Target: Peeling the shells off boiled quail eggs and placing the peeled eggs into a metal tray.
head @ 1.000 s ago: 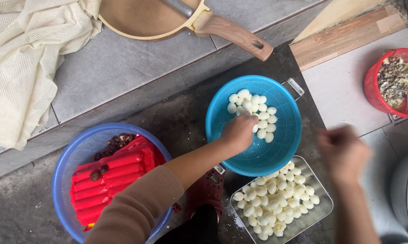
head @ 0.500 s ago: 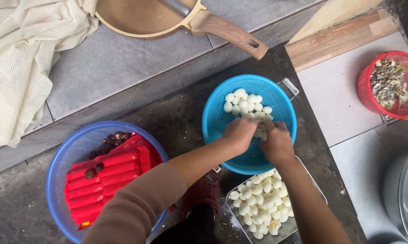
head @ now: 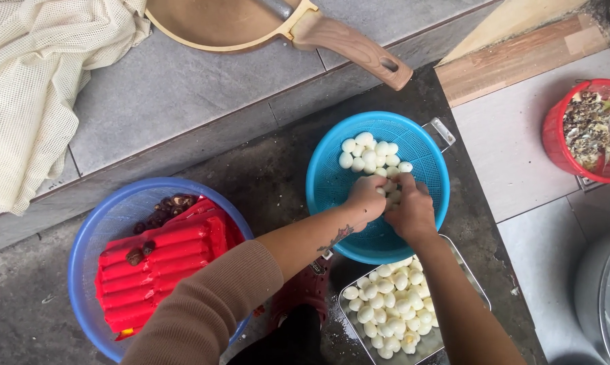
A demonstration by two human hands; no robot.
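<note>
Left arm [head: 264,270]: wore a long brown ribbed sleeve, pushed up the forearm.
Left forearm marking [head: 336,238]: small dark tattoo.
Right arm [head: 453,297]: was bare, unsleeved.

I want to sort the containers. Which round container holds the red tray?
The dark blue basin at lower left holds the red tray. The lighter blue colander holds white eggs; the red basket holds scraps.

My head camera looks straight down, close, over my hands at centre; blue colander [head: 332,182] there, pan [head: 237,20] at 12 o'clock.
</note>
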